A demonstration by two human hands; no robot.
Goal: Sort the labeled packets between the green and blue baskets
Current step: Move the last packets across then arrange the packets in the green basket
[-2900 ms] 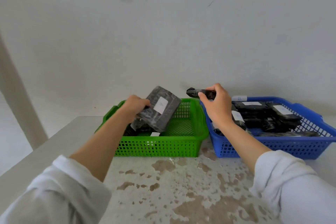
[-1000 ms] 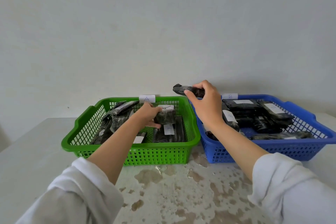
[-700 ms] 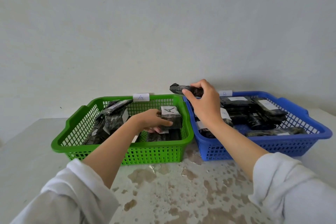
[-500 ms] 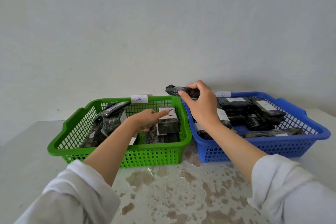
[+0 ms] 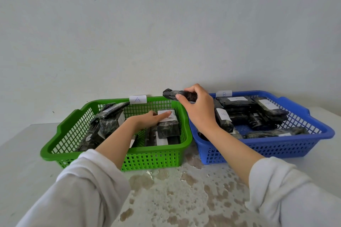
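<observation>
Two baskets stand just beside each other on the stained table point(image 5: 27, 162), the green basket point(image 5: 114, 155) at 9 o'clock of the blue basket point(image 5: 276, 150). A white tag marked "A" point(image 5: 138, 99) sits on the 12 o'clock rim of the green basket. A white tag marked "B" point(image 5: 223, 94) sits on the 12 o'clock rim of the blue basket.

Left hand point(image 5: 147, 120): inside the green basket, fingers straight, fingertips resting on the white label of a dark packet point(image 5: 168, 128). This packet lies on other packets at the 3 o'clock side of the basket. More dark packets point(image 5: 110, 114) lean at the 9 o'clock side.

Right hand point(image 5: 199, 108): fingers and thumb curled, pinching a dark wrapped packet point(image 5: 170, 94) held flat. It is raised above the adjoining far corners of the two baskets, with its free end pointing toward 9 o'clock. Its label is not visible.

Several dark labeled packets point(image 5: 238, 101) are piled in the blue basket. Both forearms wear white sleeves point(image 5: 88, 190).
</observation>
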